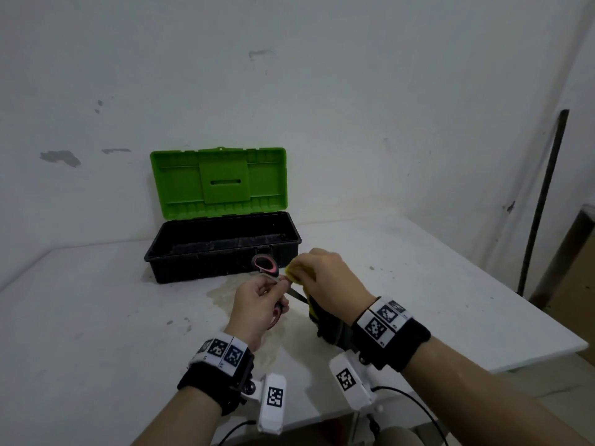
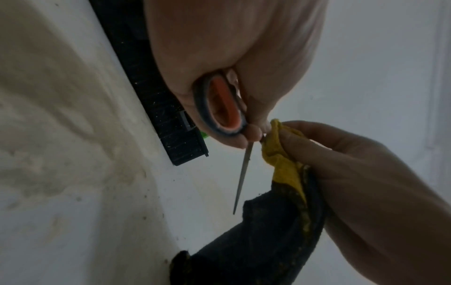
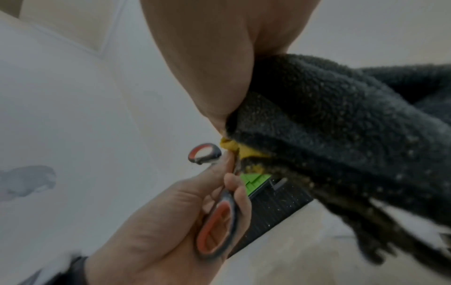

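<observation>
My left hand [image 1: 272, 292] grips a pair of scissors [image 1: 265, 264] with grey and orange handles, held above the table in front of the toolbox. One handle loop [image 2: 219, 108] lies in the palm and the other sticks up past the fingers. A thin blade [image 2: 242, 173] points away from the hand. My right hand [image 1: 304, 268] pinches a dark cloth with a yellow side [image 1: 317, 313] and presses its yellow fold [image 2: 280, 154] against the scissors near the pivot. The rest of the cloth [image 3: 341, 125] hangs below that hand.
A black toolbox [image 1: 225, 270] stands open behind my hands, its green lid [image 1: 219, 181] upright near the wall; its inside looks dark. The white table [image 1: 96, 300] has a brownish stain [image 1: 225, 291] under my hands. A dark rod [image 1: 544, 201] leans at the right, past the table's edge.
</observation>
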### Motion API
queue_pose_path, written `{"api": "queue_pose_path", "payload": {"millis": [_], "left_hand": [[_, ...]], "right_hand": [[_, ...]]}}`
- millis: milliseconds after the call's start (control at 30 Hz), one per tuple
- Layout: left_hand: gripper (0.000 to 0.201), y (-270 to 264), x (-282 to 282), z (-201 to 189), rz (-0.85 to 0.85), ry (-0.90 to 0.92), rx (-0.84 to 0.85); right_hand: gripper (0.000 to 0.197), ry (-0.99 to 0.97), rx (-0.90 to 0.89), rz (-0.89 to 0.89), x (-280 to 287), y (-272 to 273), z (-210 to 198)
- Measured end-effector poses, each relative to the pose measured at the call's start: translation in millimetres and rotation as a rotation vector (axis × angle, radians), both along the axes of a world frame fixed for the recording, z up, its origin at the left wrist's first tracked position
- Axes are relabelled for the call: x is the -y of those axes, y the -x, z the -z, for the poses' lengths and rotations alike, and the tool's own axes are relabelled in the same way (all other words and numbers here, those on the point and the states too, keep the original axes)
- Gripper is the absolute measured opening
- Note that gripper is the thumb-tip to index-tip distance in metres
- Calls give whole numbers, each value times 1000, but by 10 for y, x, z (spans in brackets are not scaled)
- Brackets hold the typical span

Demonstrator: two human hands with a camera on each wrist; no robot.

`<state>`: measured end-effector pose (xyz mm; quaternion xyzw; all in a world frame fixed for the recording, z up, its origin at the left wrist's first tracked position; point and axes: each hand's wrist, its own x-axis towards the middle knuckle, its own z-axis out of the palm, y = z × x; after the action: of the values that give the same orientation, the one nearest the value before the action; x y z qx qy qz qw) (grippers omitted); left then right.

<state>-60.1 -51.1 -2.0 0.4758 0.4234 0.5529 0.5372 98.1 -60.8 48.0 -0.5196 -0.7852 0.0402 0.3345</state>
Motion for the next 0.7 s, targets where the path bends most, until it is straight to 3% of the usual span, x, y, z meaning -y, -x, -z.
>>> {"api": "queue_pose_path", "payload": {"millis": [167,300,500,633,700], "left_hand": [[9,-3,32,9,-8,-12,-22],[13,35,38,94,-4,109,42],[24,-17,47,-22,52,247,211],[42,-58,109,-140,42,332,325],[39,-40,110,-135,14,343,352]], "right_hand": [[17,39,-9,118,-80,-61,32],[17,50,-32,247,-134,-208,-43],[15,32,12,62,171,130,-121],[17,87,41,91,160,166,1],[18,96,44,101,148,154,33]]}}
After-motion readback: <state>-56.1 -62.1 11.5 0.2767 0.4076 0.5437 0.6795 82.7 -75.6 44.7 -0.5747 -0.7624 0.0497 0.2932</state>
